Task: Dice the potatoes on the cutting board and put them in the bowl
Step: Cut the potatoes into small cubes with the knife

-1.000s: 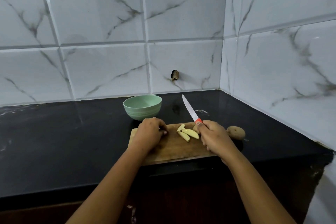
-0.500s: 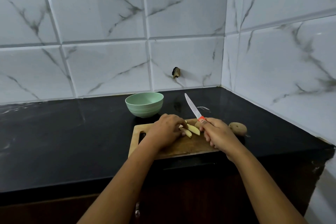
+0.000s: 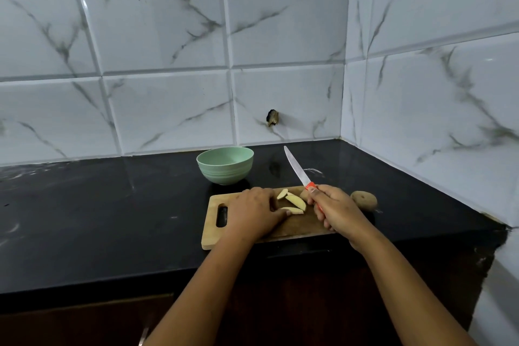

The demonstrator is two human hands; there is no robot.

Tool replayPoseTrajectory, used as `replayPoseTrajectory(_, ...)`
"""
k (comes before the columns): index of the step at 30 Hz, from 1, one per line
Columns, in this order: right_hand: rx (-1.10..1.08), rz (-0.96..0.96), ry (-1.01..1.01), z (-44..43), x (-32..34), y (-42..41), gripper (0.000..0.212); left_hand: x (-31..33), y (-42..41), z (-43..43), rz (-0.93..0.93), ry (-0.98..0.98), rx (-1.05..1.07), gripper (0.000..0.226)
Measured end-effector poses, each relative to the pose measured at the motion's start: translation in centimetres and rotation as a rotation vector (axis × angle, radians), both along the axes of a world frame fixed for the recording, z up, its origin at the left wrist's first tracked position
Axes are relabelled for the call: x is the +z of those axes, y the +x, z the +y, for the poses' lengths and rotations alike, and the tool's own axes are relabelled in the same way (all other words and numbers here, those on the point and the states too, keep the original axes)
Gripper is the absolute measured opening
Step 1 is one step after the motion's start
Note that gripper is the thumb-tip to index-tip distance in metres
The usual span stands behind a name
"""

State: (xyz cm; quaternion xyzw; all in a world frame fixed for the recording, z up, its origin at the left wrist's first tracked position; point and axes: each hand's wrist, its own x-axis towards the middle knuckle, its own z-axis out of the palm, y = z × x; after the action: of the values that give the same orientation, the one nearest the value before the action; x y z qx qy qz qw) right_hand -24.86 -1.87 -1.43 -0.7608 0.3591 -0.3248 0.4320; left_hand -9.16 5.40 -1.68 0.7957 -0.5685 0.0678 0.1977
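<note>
Since a second ago my left grip has crossed from the left end of the cutting board to the potato wedges. Half a second ago it covered part of them; now three pale wedges show clear of it. The left grip lies flat on the board with its fingers loosely straight and holding nothing, and its fingertips touch the left end of the nearest wedge. My right grip has stayed curled tight round the orange handle of the knife, and the blade still points up and away to the far left, lifted off the board. The wedges lie in the gap between the two grips, on the far right part of the board. They are just left of the right grip's knuckles and below and nearer than the blade, which touches none of them. A whole unpeeled potato sits on the black surface just right of the right grip, off the board. The green bowl stands on the surface just beyond the board's far edge, farther off than the left grip, and I see no potato in it.
</note>
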Motion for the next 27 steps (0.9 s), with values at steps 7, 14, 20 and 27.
replayPoseTrajectory(7, -0.129, 0.131, -0.217, 0.4, -0.4, 0.7, 0.031, 0.4, 0.4, 3.7, 0.314, -0.033, -0.117, 0.003)
replayPoseTrajectory(14, -0.220, 0.188, -0.221, 1.0, -0.1, 2.0, 0.038, 0.1, 1.0, 1.7, 0.436, -0.036, -0.123, 0.015)
replayPoseTrajectory(20, -0.089, 0.124, -0.087, 2.2, 0.6, 3.9, 0.035, -1.1, 1.4, 1.9, 0.514, -0.178, -0.010, 0.013)
replayPoseTrajectory(27, -0.138, 0.283, -0.366, 2.7, 0.4, 3.1, 0.031, -1.2, 0.6, 2.7, 0.450, -0.320, 0.113, 0.014)
